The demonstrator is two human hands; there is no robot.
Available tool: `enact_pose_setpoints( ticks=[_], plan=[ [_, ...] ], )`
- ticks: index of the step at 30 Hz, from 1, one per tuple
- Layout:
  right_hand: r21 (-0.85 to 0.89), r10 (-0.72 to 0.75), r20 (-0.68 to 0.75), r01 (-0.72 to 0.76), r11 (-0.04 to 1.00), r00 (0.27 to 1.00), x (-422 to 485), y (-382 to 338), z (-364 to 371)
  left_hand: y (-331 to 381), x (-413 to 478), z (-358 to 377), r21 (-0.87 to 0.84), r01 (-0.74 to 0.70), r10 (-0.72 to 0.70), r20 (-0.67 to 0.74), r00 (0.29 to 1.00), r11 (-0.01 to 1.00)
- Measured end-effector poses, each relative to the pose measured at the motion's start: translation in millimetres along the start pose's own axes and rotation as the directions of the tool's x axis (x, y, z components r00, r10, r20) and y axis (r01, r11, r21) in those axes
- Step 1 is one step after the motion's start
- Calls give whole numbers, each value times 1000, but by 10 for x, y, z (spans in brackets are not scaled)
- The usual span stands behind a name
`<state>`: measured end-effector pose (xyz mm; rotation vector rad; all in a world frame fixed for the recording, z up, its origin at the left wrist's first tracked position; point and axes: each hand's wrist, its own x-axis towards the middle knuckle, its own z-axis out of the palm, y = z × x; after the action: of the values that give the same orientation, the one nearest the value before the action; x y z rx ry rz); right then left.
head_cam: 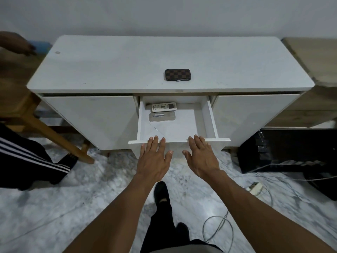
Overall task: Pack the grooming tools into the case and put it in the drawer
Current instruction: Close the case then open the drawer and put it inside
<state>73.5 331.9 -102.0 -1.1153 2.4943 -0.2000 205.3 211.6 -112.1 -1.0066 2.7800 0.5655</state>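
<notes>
A small brown checkered case [177,74] lies shut on the white cabinet top [109,70], right of centre near the front edge. Below it the middle drawer [212,117] is pulled out. Both hands reach palm-down to the drawer's front panel. My left hand [154,157] has its fingers spread, fingertips at the panel's top edge. My right hand [200,156] does the same a little to the right. Neither hand holds anything. No loose grooming tools are in view.
Inside the drawer at the back left lie a white remote control [164,106] and a grey flat device [162,116]. Another person's leg [27,154] and hand [17,43] are at the left beside a wooden chair [54,136]. Cables [218,229] and a black box [284,150] lie on the floor at the right.
</notes>
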Motion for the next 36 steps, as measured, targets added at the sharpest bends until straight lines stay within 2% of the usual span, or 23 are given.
enact_pose_setpoints(
  ticks=[5,8,16,22,30,36],
  plan=[
    [-12,18,36,-18,1000,999,-19,-35,-78,43,-41,-100,67,-6,4,32,999,998],
    [-74,29,57,-25,997,998,25,-86,-254,53,9,-230,104,-22,23,-6,1000,994],
    [-87,-9,-109,0,996,994,812,-376,-1113,-53,927,-990,148,-27,53,-175,983,989],
    [-71,-36,-178,24,997,983,1692,-603,-1593,-107,1785,-1371,82,-21,38,-212,976,996],
    [-105,-51,-64,45,993,997,2488,-654,-1668,-269,2544,-1347,100,-71,88,-170,982,992],
    [-128,-42,12,43,991,999,2711,-632,-1594,-396,2712,-1192,151,-74,97,-157,983,986]
  ],
)
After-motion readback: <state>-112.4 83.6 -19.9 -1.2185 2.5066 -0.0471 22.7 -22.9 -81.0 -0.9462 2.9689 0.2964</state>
